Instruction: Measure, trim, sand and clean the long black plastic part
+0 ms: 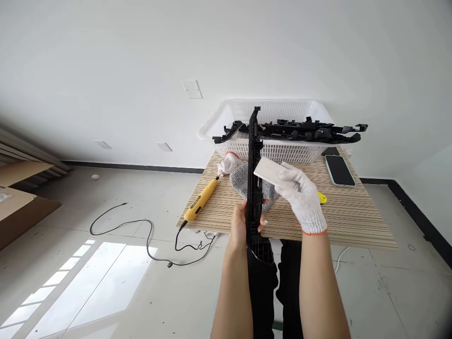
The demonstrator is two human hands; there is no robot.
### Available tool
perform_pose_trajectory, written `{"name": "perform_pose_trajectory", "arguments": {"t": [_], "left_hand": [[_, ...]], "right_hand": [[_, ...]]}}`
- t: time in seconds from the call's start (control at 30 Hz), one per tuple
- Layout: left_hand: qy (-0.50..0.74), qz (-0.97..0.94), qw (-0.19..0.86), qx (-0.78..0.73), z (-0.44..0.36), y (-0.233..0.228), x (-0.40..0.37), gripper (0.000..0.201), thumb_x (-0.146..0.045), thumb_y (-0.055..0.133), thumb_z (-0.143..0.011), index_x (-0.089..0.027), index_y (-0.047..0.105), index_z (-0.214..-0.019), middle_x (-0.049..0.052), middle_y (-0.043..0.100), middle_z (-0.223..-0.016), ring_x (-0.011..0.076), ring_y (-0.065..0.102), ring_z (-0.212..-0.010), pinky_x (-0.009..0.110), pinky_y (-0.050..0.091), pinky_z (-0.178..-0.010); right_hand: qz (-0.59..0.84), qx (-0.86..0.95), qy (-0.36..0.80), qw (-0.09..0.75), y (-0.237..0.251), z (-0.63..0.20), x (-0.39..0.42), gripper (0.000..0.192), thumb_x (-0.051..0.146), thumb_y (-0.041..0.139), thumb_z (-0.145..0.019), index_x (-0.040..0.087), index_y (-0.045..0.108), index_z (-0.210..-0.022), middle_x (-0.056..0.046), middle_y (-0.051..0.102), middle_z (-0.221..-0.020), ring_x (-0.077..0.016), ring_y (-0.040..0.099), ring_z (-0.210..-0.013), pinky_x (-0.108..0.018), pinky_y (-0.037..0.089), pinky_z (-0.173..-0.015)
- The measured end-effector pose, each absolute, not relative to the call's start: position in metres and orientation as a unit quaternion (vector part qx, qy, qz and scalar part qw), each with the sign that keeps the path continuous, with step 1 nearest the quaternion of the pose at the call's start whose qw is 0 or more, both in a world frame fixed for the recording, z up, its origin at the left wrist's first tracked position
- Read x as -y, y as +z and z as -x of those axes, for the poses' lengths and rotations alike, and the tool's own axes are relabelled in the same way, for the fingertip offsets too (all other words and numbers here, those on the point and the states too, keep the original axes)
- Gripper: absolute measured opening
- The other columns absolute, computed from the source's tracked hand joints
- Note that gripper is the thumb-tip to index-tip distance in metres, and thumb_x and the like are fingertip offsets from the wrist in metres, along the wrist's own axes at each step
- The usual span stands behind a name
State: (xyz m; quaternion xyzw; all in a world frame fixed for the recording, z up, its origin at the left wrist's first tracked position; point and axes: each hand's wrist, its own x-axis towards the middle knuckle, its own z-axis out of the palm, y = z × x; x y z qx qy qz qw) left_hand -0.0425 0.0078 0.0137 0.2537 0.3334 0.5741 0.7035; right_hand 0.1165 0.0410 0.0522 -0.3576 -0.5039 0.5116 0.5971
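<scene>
While the bare left hand [241,225] grips the lower end of a long black trim strip [254,179], holding it upright, the gloved right hand [300,195] is closed around a pale block [266,170] pressed against the strip's side. With only 1 hand low on the strip, a hard push from the block could twist or tip it, I judge. Behind the strip on the table [353,221] lies a grey cloth [240,181]; left of the strip, a yellow tool [200,201] and 1 spare glove [228,165]. Beyond the strip stands a white basket [275,149] carrying more black strips [307,131], with a phone [339,170] at its right.
</scene>
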Motion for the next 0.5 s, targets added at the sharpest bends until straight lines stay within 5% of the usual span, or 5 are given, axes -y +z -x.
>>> {"name": "perform_pose_trajectory", "arguments": {"t": [0.13,0.27,0.4,0.5], "left_hand": [[0.574,-0.253,0.710,-0.321,0.0448,0.0122,-0.0089,0.043,-0.043,0.053,-0.075,-0.009,0.069,-0.095,0.015,0.074,-0.095,0.0103,0.051,-0.044,0.021,0.031,-0.033],[0.581,-0.251,0.707,-0.316,0.0459,0.0090,-0.0078,0.042,-0.041,0.053,-0.075,-0.011,0.069,-0.098,0.015,0.074,-0.100,0.0109,0.052,-0.046,0.022,0.033,-0.034],[0.576,-0.272,0.695,-0.333,0.0463,0.0099,-0.0065,0.034,-0.033,0.055,-0.074,-0.011,0.071,-0.095,0.009,0.070,-0.079,0.0077,0.044,-0.044,0.019,0.033,-0.035],[0.577,-0.266,0.707,-0.310,0.0464,0.0137,-0.0065,0.040,-0.033,0.058,-0.075,-0.012,0.070,-0.106,0.009,0.071,-0.089,0.0060,0.039,-0.045,0.017,0.030,-0.034]], "right_hand": [[0.357,0.536,0.565,0.515,0.0542,-0.1210,-0.0403,0.027,0.022,0.082,-0.070,0.026,0.069,-0.093,-0.003,0.054,-0.145,-0.0287,0.058,-0.127,-0.044,0.057,-0.094],[0.379,0.504,0.515,0.581,0.0553,-0.1235,-0.0389,0.028,0.022,0.082,-0.069,0.026,0.067,-0.092,-0.002,0.053,-0.146,-0.0280,0.056,-0.130,-0.043,0.057,-0.095],[0.379,0.555,0.519,0.528,0.0548,-0.1235,-0.0375,0.028,0.023,0.083,-0.069,0.026,0.067,-0.092,-0.002,0.054,-0.145,-0.0291,0.057,-0.128,-0.046,0.057,-0.095],[0.381,0.541,0.470,0.585,0.0533,-0.1221,-0.0379,0.027,0.024,0.082,-0.072,0.026,0.066,-0.093,-0.001,0.052,-0.148,-0.0286,0.053,-0.133,-0.048,0.054,-0.101]]}}
